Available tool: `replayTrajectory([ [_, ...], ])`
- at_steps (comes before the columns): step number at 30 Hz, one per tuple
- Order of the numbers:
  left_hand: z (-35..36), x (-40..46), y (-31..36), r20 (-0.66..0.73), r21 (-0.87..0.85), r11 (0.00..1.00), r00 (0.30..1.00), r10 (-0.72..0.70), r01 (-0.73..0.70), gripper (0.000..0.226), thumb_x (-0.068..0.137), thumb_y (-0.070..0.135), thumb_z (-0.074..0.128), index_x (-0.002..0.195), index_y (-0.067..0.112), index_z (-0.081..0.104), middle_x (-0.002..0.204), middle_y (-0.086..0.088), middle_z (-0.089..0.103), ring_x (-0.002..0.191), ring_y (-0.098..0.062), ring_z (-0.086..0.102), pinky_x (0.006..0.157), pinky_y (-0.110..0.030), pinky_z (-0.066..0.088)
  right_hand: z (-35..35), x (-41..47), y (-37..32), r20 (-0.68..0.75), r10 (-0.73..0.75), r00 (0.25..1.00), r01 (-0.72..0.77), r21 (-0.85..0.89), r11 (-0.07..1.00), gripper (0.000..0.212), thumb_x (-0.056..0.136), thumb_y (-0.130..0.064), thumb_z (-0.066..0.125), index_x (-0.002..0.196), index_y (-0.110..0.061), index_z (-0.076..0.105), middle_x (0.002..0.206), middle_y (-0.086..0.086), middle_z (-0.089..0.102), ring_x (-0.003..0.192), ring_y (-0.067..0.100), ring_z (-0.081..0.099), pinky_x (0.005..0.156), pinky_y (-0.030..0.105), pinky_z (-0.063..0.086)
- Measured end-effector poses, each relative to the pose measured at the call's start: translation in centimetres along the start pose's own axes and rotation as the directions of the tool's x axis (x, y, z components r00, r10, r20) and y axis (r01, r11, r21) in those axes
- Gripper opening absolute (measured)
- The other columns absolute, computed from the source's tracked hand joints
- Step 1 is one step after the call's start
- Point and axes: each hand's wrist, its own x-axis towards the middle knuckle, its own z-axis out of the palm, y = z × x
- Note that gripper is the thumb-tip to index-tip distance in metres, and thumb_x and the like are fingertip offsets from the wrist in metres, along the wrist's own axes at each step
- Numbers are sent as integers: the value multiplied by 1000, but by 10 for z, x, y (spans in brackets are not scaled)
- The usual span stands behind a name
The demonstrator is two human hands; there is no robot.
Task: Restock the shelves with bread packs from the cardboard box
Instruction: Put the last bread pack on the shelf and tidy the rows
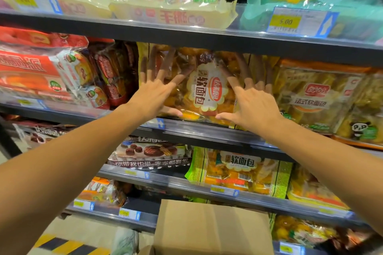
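Observation:
A yellow bread pack [204, 91] with a white scalloped label stands on the second shelf [207, 130] from the top, at the middle of the head view. My left hand [155, 93] lies flat against its left side, fingers spread and straight, thumb at its bottom edge. My right hand [250, 101] presses on its right side the same way, with its fingertips in the shadow under the upper shelf. The cardboard box [211, 227] sits low at the centre, below my arms; I cannot see inside it.
Red bread packs [31, 72] fill the shelf to the left and pale yellow packs [317, 97] stand to the right. Above, a shelf holds cream and green packs with a price tag [298, 21]. Lower shelves carry more packs. Yellow-black floor tape [68, 246] runs at the bottom left.

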Motion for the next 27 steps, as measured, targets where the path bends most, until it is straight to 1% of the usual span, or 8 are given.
replayTrajectory([
  [3, 6, 9, -3, 98, -25, 999, 995, -18, 21, 114, 72, 84, 52, 157, 38, -9, 163, -23, 10, 146, -54, 12, 117, -65, 11, 0, 8, -2, 93, 2, 996, -3, 14, 1000, 98, 78, -85, 47, 152, -26, 23, 136, 12, 53, 120, 37, 54, 97, 46, 46],
  [6, 11, 17, -5, 149, -3, 999, 987, -54, 55, 114, 71, 82, 55, 158, 36, -4, 163, -22, 11, 146, -52, 14, 117, -63, 11, 6, 15, -3, 114, -23, 993, 32, -75, 997, 96, 79, -87, 38, 150, -22, 27, 118, 11, 60, 103, 31, 60, 81, 41, 49],
  [8, 10, 22, -1, 191, 71, 994, 977, -94, 82, 115, 69, 84, 54, 158, 35, -1, 161, -22, 18, 144, -51, 21, 116, -61, 16, 9, 20, -4, 174, 0, 985, 17, -97, 995, 96, 78, -87, 36, 148, -21, 32, 94, 6, 55, 85, 26, 56, 70, 36, 45],
  [11, -1, 22, 8, 289, 111, 987, 947, -142, 115, 109, 76, 79, 53, 158, 28, 3, 155, -23, 32, 139, -46, 35, 115, -57, 23, 8, 24, -4, 218, 26, 976, -10, -75, 997, 91, 78, -87, 38, 139, -20, 41, 78, 2, 44, 78, 23, 50, 67, 34, 43],
  [13, -9, 16, 11, 283, 100, 989, 950, -129, 105, 107, 79, 77, 52, 157, 24, 3, 158, -23, 26, 143, -47, 28, 116, -57, 20, 4, 21, -5, 209, 19, 978, -7, -56, 998, 91, 78, -86, 41, 142, -20, 38, 90, 5, 54, 85, 26, 56, 71, 36, 46],
  [16, -18, 2, 17, 175, 111, 992, 982, -76, 57, 105, 84, 74, 48, 158, 28, -11, 163, -25, 8, 148, -53, 7, 118, -62, 7, -1, 9, -3, 115, -5, 993, 7, -15, 1000, 92, 81, -81, 46, 152, -26, 27, 130, 11, 57, 116, 34, 56, 93, 44, 48],
  [21, -37, -18, 38, -85, 66, 998, 996, -6, 12, 71, 95, 63, 42, 150, 18, 36, 147, -33, 33, 129, -61, 33, 109, -65, 25, 1, -35, 28, -230, -152, 961, 161, 19, 987, 91, 84, -67, 59, 158, -27, 23, 151, 11, 42, 132, 41, 43, 102, 51, 42],
  [27, -41, -11, 128, -292, 30, 944, 900, 323, -329, 68, 95, 57, 36, 155, 27, 29, 158, -16, 21, 134, -50, 27, 109, -65, 27, 24, -99, 114, -206, -92, 974, 115, 105, 988, 80, 94, -56, 56, 159, -29, 20, 164, 6, 21, 146, 43, 22, 117, 58, 24],
])
